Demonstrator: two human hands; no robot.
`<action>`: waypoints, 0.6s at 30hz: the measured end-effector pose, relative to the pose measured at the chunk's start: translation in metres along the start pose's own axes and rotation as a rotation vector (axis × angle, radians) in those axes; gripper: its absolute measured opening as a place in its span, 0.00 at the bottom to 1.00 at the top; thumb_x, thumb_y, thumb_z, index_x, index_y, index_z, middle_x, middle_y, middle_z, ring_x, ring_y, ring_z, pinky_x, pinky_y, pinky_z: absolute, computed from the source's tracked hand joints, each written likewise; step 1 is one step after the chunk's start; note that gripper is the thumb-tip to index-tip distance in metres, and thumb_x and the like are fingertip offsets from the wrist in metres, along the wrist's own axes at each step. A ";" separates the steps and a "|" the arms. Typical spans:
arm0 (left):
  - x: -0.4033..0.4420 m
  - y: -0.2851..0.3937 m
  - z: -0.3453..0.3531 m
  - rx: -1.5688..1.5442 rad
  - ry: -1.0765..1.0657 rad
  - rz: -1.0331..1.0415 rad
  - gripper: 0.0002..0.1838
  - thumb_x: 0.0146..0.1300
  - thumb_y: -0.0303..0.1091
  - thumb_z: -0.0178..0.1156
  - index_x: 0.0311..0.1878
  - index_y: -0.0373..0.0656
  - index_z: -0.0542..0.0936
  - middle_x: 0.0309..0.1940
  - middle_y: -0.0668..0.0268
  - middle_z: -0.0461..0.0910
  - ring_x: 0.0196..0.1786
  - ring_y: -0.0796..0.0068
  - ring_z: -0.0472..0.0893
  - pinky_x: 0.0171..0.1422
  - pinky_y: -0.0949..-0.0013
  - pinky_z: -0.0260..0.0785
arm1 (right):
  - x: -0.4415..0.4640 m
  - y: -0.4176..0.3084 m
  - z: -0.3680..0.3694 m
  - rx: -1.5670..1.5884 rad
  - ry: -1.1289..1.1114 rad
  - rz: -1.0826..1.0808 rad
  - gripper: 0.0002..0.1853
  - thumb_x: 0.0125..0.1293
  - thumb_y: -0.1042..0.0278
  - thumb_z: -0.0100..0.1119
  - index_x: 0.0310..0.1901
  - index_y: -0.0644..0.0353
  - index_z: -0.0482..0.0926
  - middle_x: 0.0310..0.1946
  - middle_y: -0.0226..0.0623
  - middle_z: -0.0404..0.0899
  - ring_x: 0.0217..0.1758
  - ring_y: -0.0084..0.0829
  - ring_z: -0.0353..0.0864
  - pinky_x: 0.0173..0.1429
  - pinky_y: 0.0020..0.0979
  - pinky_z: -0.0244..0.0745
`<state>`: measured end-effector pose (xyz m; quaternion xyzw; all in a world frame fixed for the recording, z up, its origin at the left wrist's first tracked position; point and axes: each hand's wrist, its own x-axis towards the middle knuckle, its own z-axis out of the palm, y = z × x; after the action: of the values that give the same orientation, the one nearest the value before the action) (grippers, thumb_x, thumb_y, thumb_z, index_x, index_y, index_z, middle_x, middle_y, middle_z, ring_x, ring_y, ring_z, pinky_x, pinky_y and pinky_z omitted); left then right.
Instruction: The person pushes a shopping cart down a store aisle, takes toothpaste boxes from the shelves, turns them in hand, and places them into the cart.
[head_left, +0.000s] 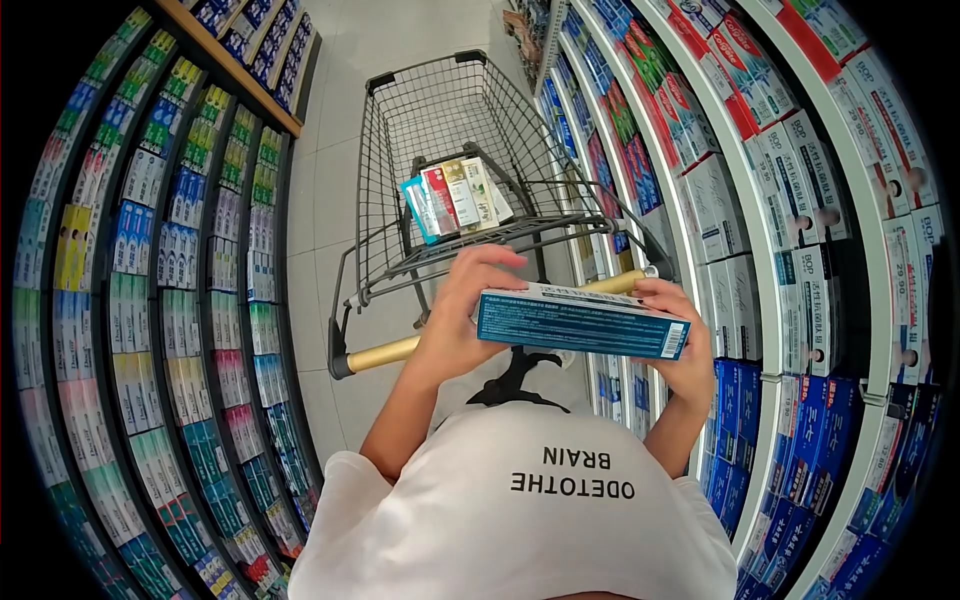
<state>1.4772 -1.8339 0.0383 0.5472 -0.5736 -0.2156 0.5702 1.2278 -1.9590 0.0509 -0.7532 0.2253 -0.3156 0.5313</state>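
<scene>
A long box (580,325) with a teal printed side and a barcode at its right end lies level between my two hands. My left hand (462,318) is closed on the box's left end, its fingers bent over the top edge. Round the right end are the fingers of my right hand (682,340). The box hides part of the gold cart handle (385,354). Beyond it, several upright boxes (455,198) in blue, red, gold and white stand in the near part of the wire cart (420,110).
Shelves of toothbrush packs (185,255) rise on the left. On the right, shelves hold red, white and blue toothpaste boxes (800,180). Pale floor tiles (325,190) run along the aisle beside the cart. A white shirt (520,510) fills the lower middle.
</scene>
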 end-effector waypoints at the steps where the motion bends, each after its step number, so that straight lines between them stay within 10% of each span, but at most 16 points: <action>1: 0.001 0.000 0.002 -0.006 0.003 0.006 0.23 0.37 0.26 0.72 0.40 0.45 0.75 0.49 0.62 0.73 0.55 0.57 0.71 0.58 0.60 0.63 | 0.000 0.000 0.000 0.021 0.004 0.014 0.33 0.33 0.77 0.77 0.48 0.62 0.76 0.55 0.43 0.72 0.55 0.35 0.74 0.60 0.32 0.69; 18: 0.004 0.008 0.011 0.151 0.018 0.085 0.23 0.35 0.30 0.73 0.40 0.46 0.76 0.43 0.66 0.73 0.47 0.64 0.68 0.55 0.65 0.58 | -0.001 0.004 -0.010 0.036 0.004 0.021 0.31 0.36 0.77 0.76 0.48 0.61 0.75 0.53 0.43 0.73 0.55 0.35 0.74 0.61 0.33 0.69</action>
<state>1.4650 -1.8389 0.0441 0.5658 -0.6058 -0.1421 0.5411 1.2201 -1.9662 0.0491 -0.7404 0.2284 -0.3158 0.5476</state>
